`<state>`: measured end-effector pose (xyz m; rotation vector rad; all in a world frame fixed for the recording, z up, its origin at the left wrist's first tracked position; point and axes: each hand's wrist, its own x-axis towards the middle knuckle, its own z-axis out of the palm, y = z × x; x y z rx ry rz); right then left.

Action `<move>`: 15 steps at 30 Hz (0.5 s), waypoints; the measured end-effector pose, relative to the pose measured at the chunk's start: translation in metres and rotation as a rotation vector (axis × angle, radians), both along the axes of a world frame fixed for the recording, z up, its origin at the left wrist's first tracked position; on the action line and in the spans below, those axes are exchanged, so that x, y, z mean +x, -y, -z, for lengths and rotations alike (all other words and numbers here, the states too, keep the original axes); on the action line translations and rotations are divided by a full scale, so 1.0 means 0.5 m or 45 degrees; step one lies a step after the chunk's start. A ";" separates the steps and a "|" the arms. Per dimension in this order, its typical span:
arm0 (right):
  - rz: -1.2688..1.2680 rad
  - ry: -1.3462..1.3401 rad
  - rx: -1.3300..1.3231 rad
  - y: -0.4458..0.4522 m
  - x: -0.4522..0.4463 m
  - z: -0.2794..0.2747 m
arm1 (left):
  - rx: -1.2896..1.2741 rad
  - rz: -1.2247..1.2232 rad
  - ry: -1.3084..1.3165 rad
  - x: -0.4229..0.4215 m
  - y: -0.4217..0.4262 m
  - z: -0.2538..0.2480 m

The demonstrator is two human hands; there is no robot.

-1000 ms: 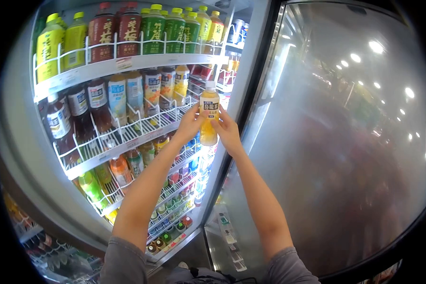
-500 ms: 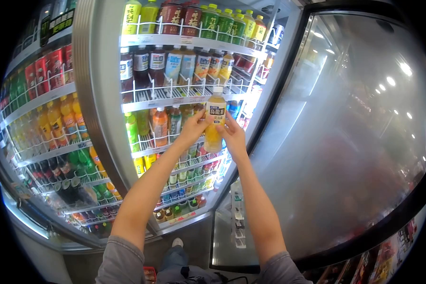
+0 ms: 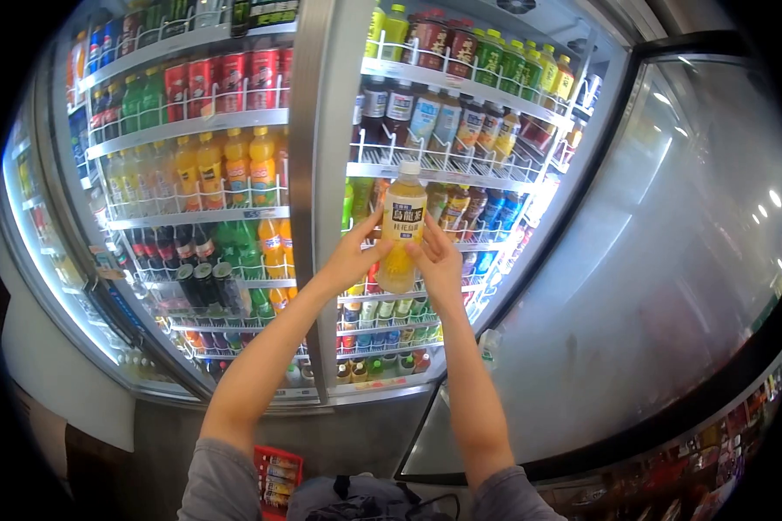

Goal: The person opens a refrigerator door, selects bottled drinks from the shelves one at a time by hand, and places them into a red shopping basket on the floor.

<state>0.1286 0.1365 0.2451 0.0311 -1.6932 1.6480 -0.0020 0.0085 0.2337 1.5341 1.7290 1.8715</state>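
Observation:
A bottle of yellow drink with a white cap and a dark-and-white label stands upright between my two hands, in front of the open cooler. My left hand is closed on its left side, with the thumb on the front below the label. On the right side, my right hand grips it, thumb also on the front. Behind the bottle are the cooler's wire-fronted shelves, with rows of bottled drinks.
The cooler's fogged glass door stands open at the right. A closed cooler section with cans and bottles is at the left. On the floor near my body sits a red basket holding packaged items. More goods line the lower right.
My view has swung left and back, showing more of the left cooler, the floor and the red basket. Both hands still hold the bottle, which now appears larger and closer.

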 end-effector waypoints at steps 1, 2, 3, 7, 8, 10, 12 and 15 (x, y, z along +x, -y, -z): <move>-0.019 0.005 -0.021 0.029 -0.009 -0.002 | 0.000 -0.019 -0.006 -0.005 0.034 -0.004; -0.053 0.006 -0.021 0.057 -0.018 -0.005 | -0.004 -0.042 -0.011 -0.007 0.071 -0.008; -0.115 -0.025 -0.010 0.084 -0.027 -0.007 | 0.018 -0.055 0.039 -0.005 0.106 -0.009; -0.305 -0.029 -0.014 0.190 -0.081 0.011 | 0.096 -0.180 0.054 -0.013 0.251 0.003; -0.355 -0.006 -0.034 0.223 -0.094 0.017 | 0.169 -0.196 0.078 -0.022 0.284 0.016; -0.396 0.030 -0.038 0.293 -0.121 0.036 | 0.157 -0.259 0.126 -0.023 0.368 0.027; -0.561 0.035 -0.109 0.356 -0.155 0.073 | 0.112 -0.361 0.146 -0.030 0.451 0.052; -0.628 0.167 -0.117 0.458 -0.184 0.126 | 0.082 -0.499 0.185 -0.045 0.562 0.134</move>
